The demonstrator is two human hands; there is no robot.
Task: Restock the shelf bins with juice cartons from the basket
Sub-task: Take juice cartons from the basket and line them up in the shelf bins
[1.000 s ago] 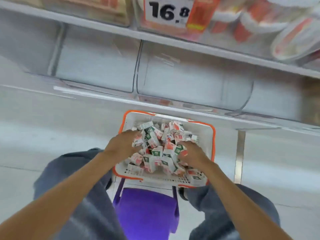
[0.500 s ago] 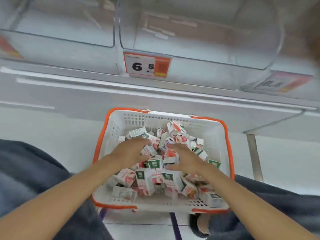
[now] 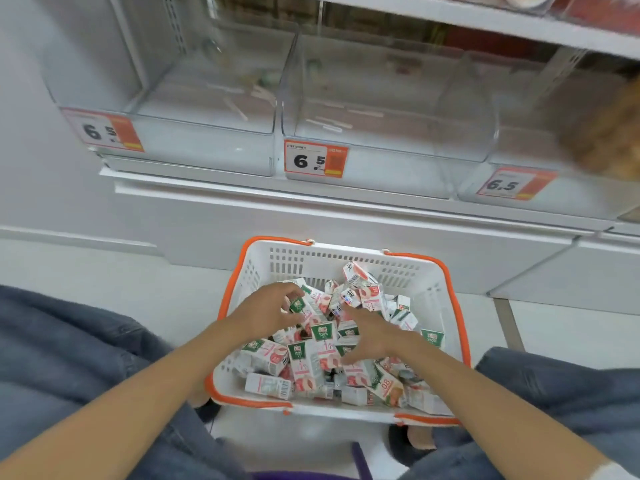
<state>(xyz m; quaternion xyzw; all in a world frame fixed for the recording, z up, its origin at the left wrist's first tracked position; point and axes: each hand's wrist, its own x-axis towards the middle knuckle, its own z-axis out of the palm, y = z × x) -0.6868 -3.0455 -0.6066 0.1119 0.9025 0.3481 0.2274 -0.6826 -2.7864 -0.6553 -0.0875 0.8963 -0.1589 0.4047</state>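
Your hands are both down in the basket, among the juice cartons. Your left hand has its fingers curled over one green-topped carton with the thumb under it, so it grips that carton at the left side of the heap. Your right hand lies on the middle of the heap with its fingers spread and fairly straight, relaxed rather than closed. Its forefinger stretches toward the left hand.

You have the basket, white with an orange rim, on the pale floor between your denim-clad legs, just in front of the shelf base. The cartons lie jumbled in it, white with green and pink print, some flat and some on edge.

Above them three clear shelf bins stand side by side on the lowest shelf: the left bin, the middle bin and the right bin. Each carries a price tag reading 6.5 on its front. A few thin pale sticks lie on the bottoms of the left and middle bins
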